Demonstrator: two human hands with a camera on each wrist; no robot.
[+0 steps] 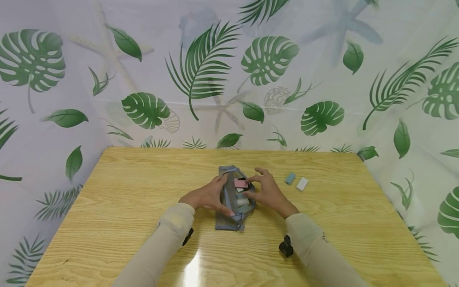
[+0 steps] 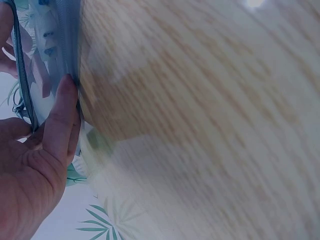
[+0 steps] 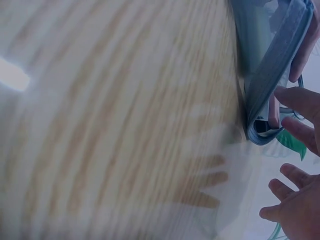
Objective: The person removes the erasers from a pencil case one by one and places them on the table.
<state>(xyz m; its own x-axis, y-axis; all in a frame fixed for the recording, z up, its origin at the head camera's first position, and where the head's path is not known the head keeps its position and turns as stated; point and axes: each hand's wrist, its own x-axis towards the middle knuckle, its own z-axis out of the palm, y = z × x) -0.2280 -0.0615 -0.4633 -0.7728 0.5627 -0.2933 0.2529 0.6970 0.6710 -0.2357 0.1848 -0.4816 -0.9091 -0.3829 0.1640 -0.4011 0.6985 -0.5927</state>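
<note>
A grey-blue see-through zip pouch (image 1: 226, 223) lies on the table with its mouth open to the right. My left hand (image 1: 208, 196) grips its left side, thumb near the front end and fingers near the back. Inside the mouth is a pink block (image 1: 241, 183), with other pale items partly hidden under it. My right hand (image 1: 269, 193) reaches to the mouth, index finger and thumb at the pink block's right end. In the right wrist view, the fingertips meet a pink piece (image 3: 274, 111) by the pouch's rim, while the other fingers are spread.
To the right of the pouch, a small blue block (image 1: 290, 178) and a white block (image 1: 302, 183) lie on the wooden table (image 1: 143, 179). A leaf-patterned cloth (image 1: 222, 79) hangs behind the table and along its sides.
</note>
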